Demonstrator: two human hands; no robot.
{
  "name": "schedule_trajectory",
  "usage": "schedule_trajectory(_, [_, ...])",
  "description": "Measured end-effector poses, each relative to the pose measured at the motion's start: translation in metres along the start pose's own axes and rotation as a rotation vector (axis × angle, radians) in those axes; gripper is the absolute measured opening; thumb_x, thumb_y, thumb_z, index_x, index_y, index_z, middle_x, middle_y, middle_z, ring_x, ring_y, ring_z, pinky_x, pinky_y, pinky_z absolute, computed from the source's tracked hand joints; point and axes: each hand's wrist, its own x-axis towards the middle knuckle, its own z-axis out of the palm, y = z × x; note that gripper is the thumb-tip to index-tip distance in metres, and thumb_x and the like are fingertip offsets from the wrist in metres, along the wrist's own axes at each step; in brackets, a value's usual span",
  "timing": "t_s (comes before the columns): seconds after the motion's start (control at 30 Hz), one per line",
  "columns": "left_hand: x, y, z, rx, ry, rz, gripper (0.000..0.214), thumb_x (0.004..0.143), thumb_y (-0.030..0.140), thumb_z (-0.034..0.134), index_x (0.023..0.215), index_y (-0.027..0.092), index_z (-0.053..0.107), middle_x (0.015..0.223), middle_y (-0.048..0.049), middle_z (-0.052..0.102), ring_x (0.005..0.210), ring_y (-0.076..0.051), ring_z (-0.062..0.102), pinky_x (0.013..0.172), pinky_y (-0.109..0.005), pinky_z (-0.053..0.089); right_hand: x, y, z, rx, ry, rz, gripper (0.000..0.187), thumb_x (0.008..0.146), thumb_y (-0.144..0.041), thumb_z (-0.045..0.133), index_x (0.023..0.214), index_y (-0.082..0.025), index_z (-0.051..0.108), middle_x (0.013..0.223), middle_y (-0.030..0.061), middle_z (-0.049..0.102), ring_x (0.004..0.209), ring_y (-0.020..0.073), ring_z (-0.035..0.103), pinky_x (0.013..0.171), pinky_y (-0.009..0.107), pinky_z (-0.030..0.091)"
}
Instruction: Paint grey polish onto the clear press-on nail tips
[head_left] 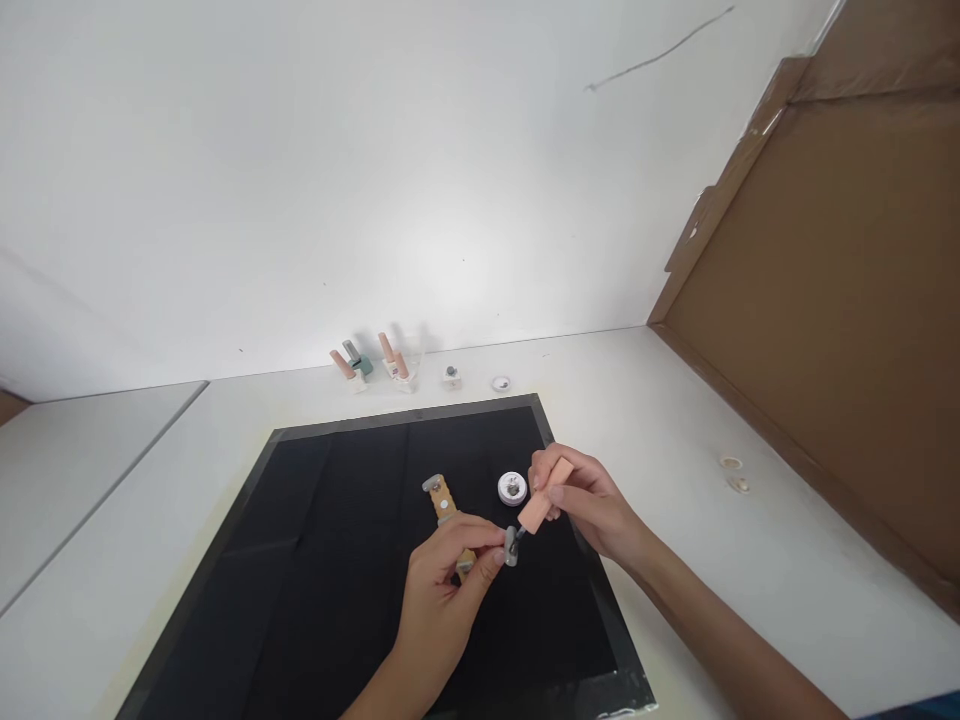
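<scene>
Between the thumb and fingers of my left hand (450, 575) is a small grey oval piece (511, 547), its exact kind unclear. My right hand (589, 500) grips a nail polish brush by its peach-coloured cap (546, 497). The brush tip meets the grey piece or comes very close to it. Partly hidden under my left hand lies a tan, wavy-edged strip (444, 498) with grey pieces on it. Just beyond the brush sits a small round white pot (512, 488) with something dark in its middle.
A black mat (337, 560) with grey edges covers part of the white table (705, 410). Several nail polish bottles (397, 368), a small bottle (451, 378) and a round lid (501, 383) stand near the wall. Two small round pieces (738, 484) lie right, beside a cardboard panel (840, 300).
</scene>
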Motion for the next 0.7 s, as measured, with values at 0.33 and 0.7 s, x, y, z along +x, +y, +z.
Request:
schedule_trajectory(0.33, [-0.0001, -0.0007, 0.0012, 0.009, 0.003, 0.007, 0.011, 0.079, 0.013, 0.061, 0.077, 0.020, 0.069, 0.075, -0.0032, 0.065, 0.067, -0.015, 0.059, 0.060, -0.025, 0.048, 0.0026, -0.0002, -0.0033, 0.002, 0.109, 0.012, 0.009, 0.081, -0.027, 0.060, 0.079, -0.018, 0.059, 0.068, -0.0011, 0.053, 0.053, 0.0091, 0.043, 0.054, 0.025, 0.034])
schedule_trajectory(0.7, [0.0000, -0.0032, 0.0015, 0.065, -0.003, 0.071, 0.008, 0.077, 0.012, 0.062, 0.078, 0.019, 0.067, 0.075, -0.0023, 0.063, 0.067, -0.014, 0.060, 0.061, -0.025, 0.047, 0.0011, -0.0033, -0.0039, 0.094, -0.031, -0.025, 0.014, 0.077, -0.029, 0.064, 0.072, -0.017, 0.058, 0.060, -0.0022, 0.044, 0.052, 0.0115, 0.040, 0.050, 0.026, 0.030])
